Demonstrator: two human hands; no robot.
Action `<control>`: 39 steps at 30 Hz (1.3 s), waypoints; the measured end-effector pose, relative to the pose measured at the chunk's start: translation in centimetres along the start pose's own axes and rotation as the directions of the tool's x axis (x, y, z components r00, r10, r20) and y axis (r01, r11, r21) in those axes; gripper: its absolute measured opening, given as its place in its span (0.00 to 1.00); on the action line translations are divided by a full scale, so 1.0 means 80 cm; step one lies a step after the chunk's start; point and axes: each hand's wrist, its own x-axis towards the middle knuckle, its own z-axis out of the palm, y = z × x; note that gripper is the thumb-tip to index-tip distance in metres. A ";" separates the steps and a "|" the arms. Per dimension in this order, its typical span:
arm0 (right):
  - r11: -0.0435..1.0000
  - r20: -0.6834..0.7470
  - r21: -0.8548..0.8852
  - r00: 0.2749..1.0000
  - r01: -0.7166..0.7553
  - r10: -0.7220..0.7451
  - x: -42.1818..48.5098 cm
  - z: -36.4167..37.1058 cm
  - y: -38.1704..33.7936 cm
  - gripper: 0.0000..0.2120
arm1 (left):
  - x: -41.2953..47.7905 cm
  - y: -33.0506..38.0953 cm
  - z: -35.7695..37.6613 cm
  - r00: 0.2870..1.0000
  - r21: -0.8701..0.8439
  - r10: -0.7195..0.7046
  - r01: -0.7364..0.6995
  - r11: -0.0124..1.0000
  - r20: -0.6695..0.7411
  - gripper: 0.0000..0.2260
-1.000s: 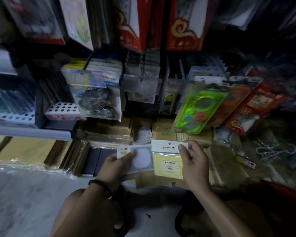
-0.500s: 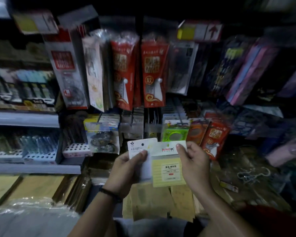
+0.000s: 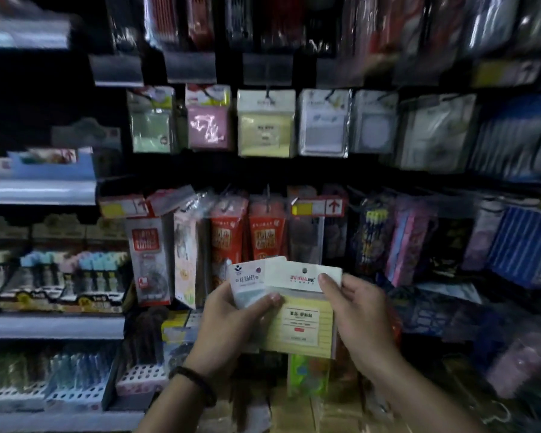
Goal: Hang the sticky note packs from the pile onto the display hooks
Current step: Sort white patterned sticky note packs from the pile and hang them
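1. Dim shop aisle, blurred at the edges. Hanging stationery fills the wall, and shelves (image 3: pixel 44 326) of pens sit at 9 o'clock.
2. Left hand (image 3: pixel 231 317): grip closed on a white pack (image 3: pixel 247 281), thumb across the front, fingers behind. Cannot tell if more packs are stacked behind it.
3. Right hand (image 3: pixel 359 314): grip pinches the yellow pack (image 3: pixel 300 326) at the right edge of its header, thumb on the front. The yellow pack overlaps the white pack.
4. Both packs are in mid-air at 6 o'clock in the view, well below the sticky note row. Neither is hung yet.
5. Likely target: the hung yellow pack (image 3: pixel 266 126) at 12 o'clock. It looks the same and sits on a hook (image 3: pixel 266 93) under a tag strip.
6. Step in hand, as judged: separate the yellow pack and raise it to that hook.
7. To do it well:
   - Keep fingers off the hang hole (image 3: pixel 305 270).
   - Hold the header flat and upright.
   - Line the hole up with the hook tip, then slide the pack straight back against the hung one.
8. The left hand should pull the white pack clear towards 9 o'clock so the film sleeves don't snag.
9. Risks: in the low light the hook tip is hard to see, and the tag strip above may get in the way. Approach from just below.
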 end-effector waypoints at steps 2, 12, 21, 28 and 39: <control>0.998 0.002 -0.018 0.999 0.054 -0.054 0.016 -0.003 -0.028 0.08 | 0.011 0.033 0.002 0.998 0.024 0.065 -0.064 0.998 -0.021 0.19; 0.923 0.056 -0.181 0.941 0.340 -0.335 0.152 0.026 -0.129 0.22 | 0.076 0.188 -0.028 0.914 0.563 0.403 -0.315 0.764 -0.036 0.41; 0.930 -0.113 -0.148 0.929 0.335 -0.353 0.275 0.077 -0.183 0.22 | 0.134 0.280 -0.057 0.906 0.960 0.361 -0.267 0.087 0.220 0.56; 0.935 -0.142 -0.081 0.925 0.344 -0.353 0.314 0.108 -0.202 0.22 | 0.180 0.299 -0.047 0.905 0.940 0.258 -0.311 -0.142 0.338 0.58; 0.956 -0.249 -0.044 0.924 0.289 -0.291 0.343 0.130 -0.205 0.23 | 0.223 0.308 -0.049 0.888 0.925 0.296 -0.280 -0.258 0.351 0.65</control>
